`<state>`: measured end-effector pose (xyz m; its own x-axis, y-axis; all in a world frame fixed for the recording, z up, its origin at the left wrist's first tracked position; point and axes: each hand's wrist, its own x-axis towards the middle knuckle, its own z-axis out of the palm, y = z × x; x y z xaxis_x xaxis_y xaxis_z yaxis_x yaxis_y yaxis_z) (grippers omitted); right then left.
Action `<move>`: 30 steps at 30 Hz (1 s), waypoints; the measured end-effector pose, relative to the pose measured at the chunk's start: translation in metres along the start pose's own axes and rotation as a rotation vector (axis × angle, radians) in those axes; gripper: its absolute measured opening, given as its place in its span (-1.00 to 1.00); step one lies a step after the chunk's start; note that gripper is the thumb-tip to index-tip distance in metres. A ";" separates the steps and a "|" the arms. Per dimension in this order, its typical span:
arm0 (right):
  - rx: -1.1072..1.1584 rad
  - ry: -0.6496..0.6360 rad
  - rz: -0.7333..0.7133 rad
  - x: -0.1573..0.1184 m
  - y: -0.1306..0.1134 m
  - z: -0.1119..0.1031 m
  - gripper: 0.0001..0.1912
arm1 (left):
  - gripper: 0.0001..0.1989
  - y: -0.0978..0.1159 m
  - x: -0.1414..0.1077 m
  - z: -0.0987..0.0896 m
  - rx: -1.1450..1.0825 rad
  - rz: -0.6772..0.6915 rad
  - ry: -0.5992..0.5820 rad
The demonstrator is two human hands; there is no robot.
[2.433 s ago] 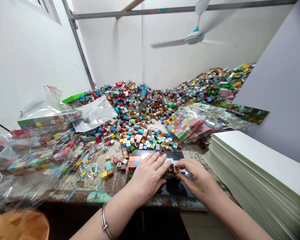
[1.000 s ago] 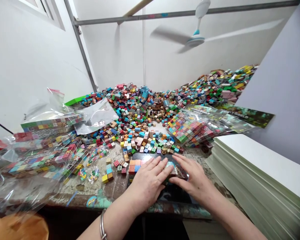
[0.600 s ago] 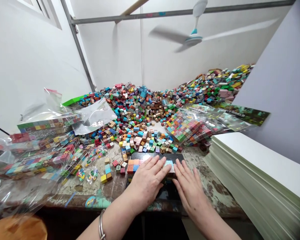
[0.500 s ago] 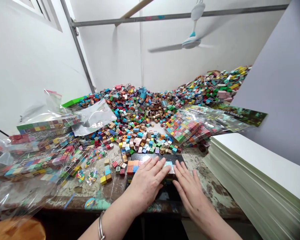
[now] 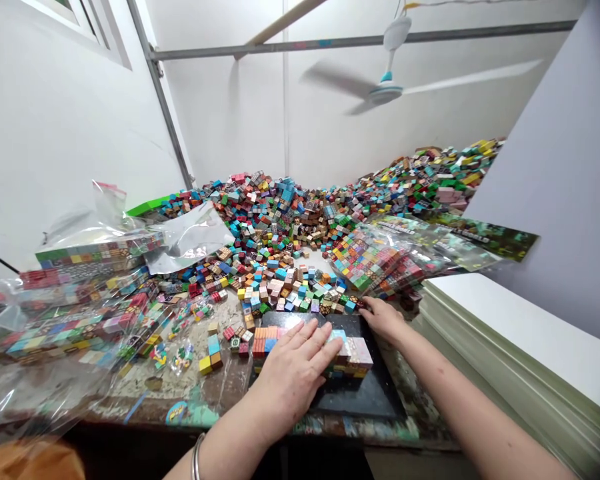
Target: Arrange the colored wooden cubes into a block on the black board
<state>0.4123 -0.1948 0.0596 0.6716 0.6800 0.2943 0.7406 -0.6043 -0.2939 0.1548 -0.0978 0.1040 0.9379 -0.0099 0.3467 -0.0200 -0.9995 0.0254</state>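
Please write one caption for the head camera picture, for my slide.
Left hand resting on rows of cubes on a black board, right hand beside the loose cubes.

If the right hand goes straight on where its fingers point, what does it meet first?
Probably the loose cubes just ahead; the right hand may already touch one, as depth is unclear.

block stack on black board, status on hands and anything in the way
Left hand flat on block stack. Right hand by loose blocks, grip unclear. Stack on black board, partly hidden by left hand.
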 end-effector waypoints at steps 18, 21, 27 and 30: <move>-0.145 -0.240 0.084 0.015 0.008 0.003 -0.63 | -0.41 0.002 0.002 -0.004 -0.007 -0.021 -0.044; -0.154 -0.247 0.094 0.016 0.005 0.004 -0.58 | -0.41 0.003 0.002 -0.004 -0.001 -0.024 -0.036; -0.121 -0.275 0.130 0.019 -0.004 0.002 -0.61 | -0.42 0.003 0.001 -0.004 0.005 -0.030 -0.043; -0.104 -0.274 0.157 0.020 -0.011 0.004 -0.59 | -0.42 0.003 0.001 -0.004 0.005 -0.035 -0.038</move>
<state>0.4172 -0.1726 0.0647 0.7575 0.6527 -0.0067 0.6359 -0.7403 -0.2182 0.1545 -0.1011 0.1080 0.9505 0.0238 0.3098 0.0144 -0.9994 0.0325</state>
